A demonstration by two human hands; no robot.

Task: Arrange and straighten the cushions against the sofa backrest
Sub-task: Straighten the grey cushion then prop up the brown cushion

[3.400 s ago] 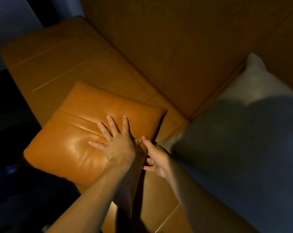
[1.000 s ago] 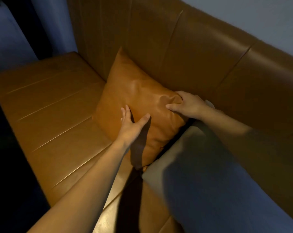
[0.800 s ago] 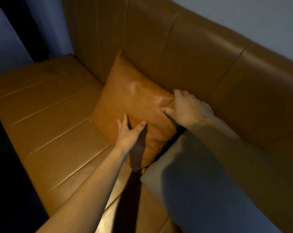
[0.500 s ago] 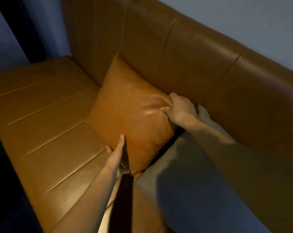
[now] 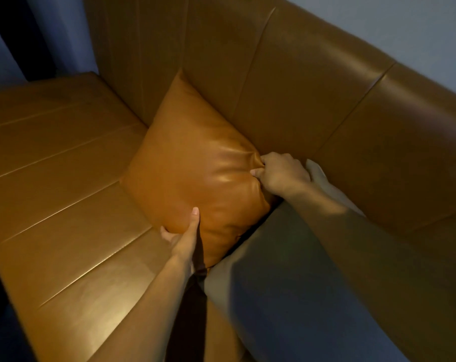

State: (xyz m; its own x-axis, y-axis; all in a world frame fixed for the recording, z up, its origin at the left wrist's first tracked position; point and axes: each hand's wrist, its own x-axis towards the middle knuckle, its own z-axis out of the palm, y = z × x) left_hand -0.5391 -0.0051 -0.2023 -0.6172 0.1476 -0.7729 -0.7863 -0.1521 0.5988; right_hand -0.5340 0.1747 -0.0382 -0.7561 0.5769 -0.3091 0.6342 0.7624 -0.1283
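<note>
Left arm: bare, reaching forward and up from the bottom edge of the view, forearm straight.
Left hand point(image 5: 183, 239): thumb stretched up flat along the front face of the tan leather square cushion point(image 5: 195, 165), fingers curled under its lower edge.
Right arm: bare, coming in from the right, forearm angled down toward the wrist.
Right hand point(image 5: 280, 175): closed into a fist, knuckles up, pinching the cushion's right corner.

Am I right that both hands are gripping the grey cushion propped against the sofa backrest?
Not quite. In the head view the left hand and right hand grip the tan leather cushion, which is propped against the sofa backrest. The grey cushion lies beside it, under the right arm.
</note>
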